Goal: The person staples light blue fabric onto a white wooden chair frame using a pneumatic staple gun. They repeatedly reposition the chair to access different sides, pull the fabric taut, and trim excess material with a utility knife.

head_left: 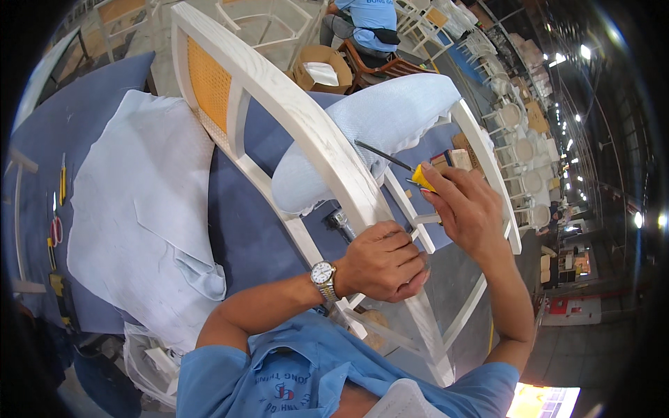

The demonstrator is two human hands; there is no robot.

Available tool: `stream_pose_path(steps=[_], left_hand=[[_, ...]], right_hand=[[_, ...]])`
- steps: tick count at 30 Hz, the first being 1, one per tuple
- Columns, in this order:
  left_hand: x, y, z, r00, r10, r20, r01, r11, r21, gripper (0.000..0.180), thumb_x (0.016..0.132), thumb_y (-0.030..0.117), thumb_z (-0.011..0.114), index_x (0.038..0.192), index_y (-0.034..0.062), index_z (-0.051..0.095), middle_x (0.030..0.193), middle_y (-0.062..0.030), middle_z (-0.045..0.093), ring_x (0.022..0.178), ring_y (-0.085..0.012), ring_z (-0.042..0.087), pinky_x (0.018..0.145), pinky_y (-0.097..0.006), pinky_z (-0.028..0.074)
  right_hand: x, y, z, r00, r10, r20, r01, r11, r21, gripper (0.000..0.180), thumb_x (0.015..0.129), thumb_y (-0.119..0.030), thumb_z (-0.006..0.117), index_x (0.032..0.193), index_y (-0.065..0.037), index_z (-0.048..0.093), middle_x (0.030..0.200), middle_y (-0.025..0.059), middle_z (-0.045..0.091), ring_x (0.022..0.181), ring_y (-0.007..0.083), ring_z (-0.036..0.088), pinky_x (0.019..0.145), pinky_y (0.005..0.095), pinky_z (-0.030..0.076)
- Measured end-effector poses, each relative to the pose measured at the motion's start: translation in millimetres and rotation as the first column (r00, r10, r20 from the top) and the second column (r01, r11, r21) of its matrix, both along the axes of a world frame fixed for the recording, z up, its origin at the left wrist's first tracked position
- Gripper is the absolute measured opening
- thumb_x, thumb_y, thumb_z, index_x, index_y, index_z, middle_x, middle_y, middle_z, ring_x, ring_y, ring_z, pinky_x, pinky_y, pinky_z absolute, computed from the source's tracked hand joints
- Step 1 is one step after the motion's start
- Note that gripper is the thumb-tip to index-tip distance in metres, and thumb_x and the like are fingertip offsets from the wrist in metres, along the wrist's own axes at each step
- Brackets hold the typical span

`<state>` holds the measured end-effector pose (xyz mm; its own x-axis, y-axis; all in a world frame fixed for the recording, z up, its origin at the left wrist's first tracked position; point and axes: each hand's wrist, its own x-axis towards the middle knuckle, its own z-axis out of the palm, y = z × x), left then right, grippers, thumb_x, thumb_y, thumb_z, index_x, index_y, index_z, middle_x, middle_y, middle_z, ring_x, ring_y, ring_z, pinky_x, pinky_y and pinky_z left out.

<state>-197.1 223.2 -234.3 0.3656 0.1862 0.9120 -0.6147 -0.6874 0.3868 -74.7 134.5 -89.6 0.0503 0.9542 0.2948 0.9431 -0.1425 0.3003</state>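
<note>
Gripping a yellow-handled screwdriver (418,174) in my right hand (465,209), I keep my left hand (382,261) clenched against the white chair frame (313,132) beside the pale cushion (376,125).

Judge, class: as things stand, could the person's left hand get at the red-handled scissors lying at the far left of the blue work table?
Probably not easily. The left hand is closed against the white chair frame, and the red-handled scissors lie far left across the pale fabric sheet.

Bright, even light; ceiling lamps (584,51) glare at right; fisheye bend, black corners.
</note>
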Motion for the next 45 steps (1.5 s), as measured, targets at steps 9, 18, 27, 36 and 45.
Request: stream_pose_path(steps=[9, 18, 27, 36, 45], left_hand=[[-1.4, 4.0, -0.3, 1.000, 0.007, 0.009, -0.007, 0.999, 0.044, 0.020, 0.070, 0.018, 0.073, 0.088, 0.0080, 0.075, 0.081, -0.0014, 0.070, 0.078, -0.0169, 0.068, 0.081, -0.034, 0.052], [-2.8, 4.0, 1.9, 1.000, 0.017, -0.006, -0.016, 0.999, 0.046, 0.014, 0.074, 0.017, 0.073, 0.085, 0.0104, 0.076, 0.080, -0.0002, 0.070, 0.077, -0.0156, 0.067, 0.083, -0.033, 0.051], [-3.3, 3.0, 2.8, 1.000, 0.013, -0.010, -0.013, 0.999, 0.046, 0.012, 0.074, 0.017, 0.073, 0.084, 0.0102, 0.075, 0.080, 0.0006, 0.070, 0.077, -0.0153, 0.067, 0.082, -0.033, 0.051], [-2.6, 0.4, 3.9, 0.999, 0.044, 0.009, -0.044, 0.999, 0.017, 0.020, 0.074, 0.015, 0.072, 0.094, 0.0106, 0.077, 0.076, 0.0023, 0.068, 0.075, -0.0139, 0.067, 0.080, -0.033, 0.051], [-3.9, 5.8, 4.6, 0.999, 0.035, -0.006, -0.034, 0.998, 0.049, 0.023, 0.074, 0.014, 0.071, 0.096, 0.0107, 0.077, 0.074, 0.0033, 0.068, 0.073, -0.0129, 0.064, 0.081, -0.032, 0.049]], right_hand=[[1.7, -19.2, -45.6, 0.540, -0.168, -0.824, 0.299, 0.954, 0.001, 0.036, 0.094, -0.008, 0.071, 0.129, -0.002, 0.066, 0.110, 0.0151, 0.074, 0.095, 0.0244, 0.071, 0.086, 0.0319, 0.055], [-12.4, -17.8, -51.0, 0.865, -0.139, -0.483, 0.221, 0.968, 0.117, 0.039, 0.095, -0.013, 0.070, 0.132, -0.002, 0.064, 0.107, 0.0139, 0.074, 0.081, 0.0200, 0.069, 0.073, 0.0341, 0.054], [-2.6, -23.1, -68.6, 0.490, -0.112, -0.865, 0.338, 0.939, 0.070, 0.035, 0.100, -0.019, 0.066, 0.130, 0.000, 0.064, 0.104, 0.0133, 0.075, 0.082, 0.0124, 0.067, 0.071, 0.0321, 0.052], [-5.2, -10.4, -63.3, 0.357, -0.186, -0.915, 0.411, 0.911, -0.025, 0.034, 0.095, -0.022, 0.073, 0.120, -0.001, 0.065, 0.095, 0.0098, 0.072, 0.082, 0.0135, 0.066, 0.072, 0.0319, 0.053], [-4.3, -6.5, -48.1, 0.603, -0.106, -0.791, 0.357, 0.922, 0.148, 0.038, 0.082, -0.023, 0.086, 0.100, -0.002, 0.061, 0.085, 0.0088, 0.070, 0.068, 0.0141, 0.065, 0.060, 0.0297, 0.052]])
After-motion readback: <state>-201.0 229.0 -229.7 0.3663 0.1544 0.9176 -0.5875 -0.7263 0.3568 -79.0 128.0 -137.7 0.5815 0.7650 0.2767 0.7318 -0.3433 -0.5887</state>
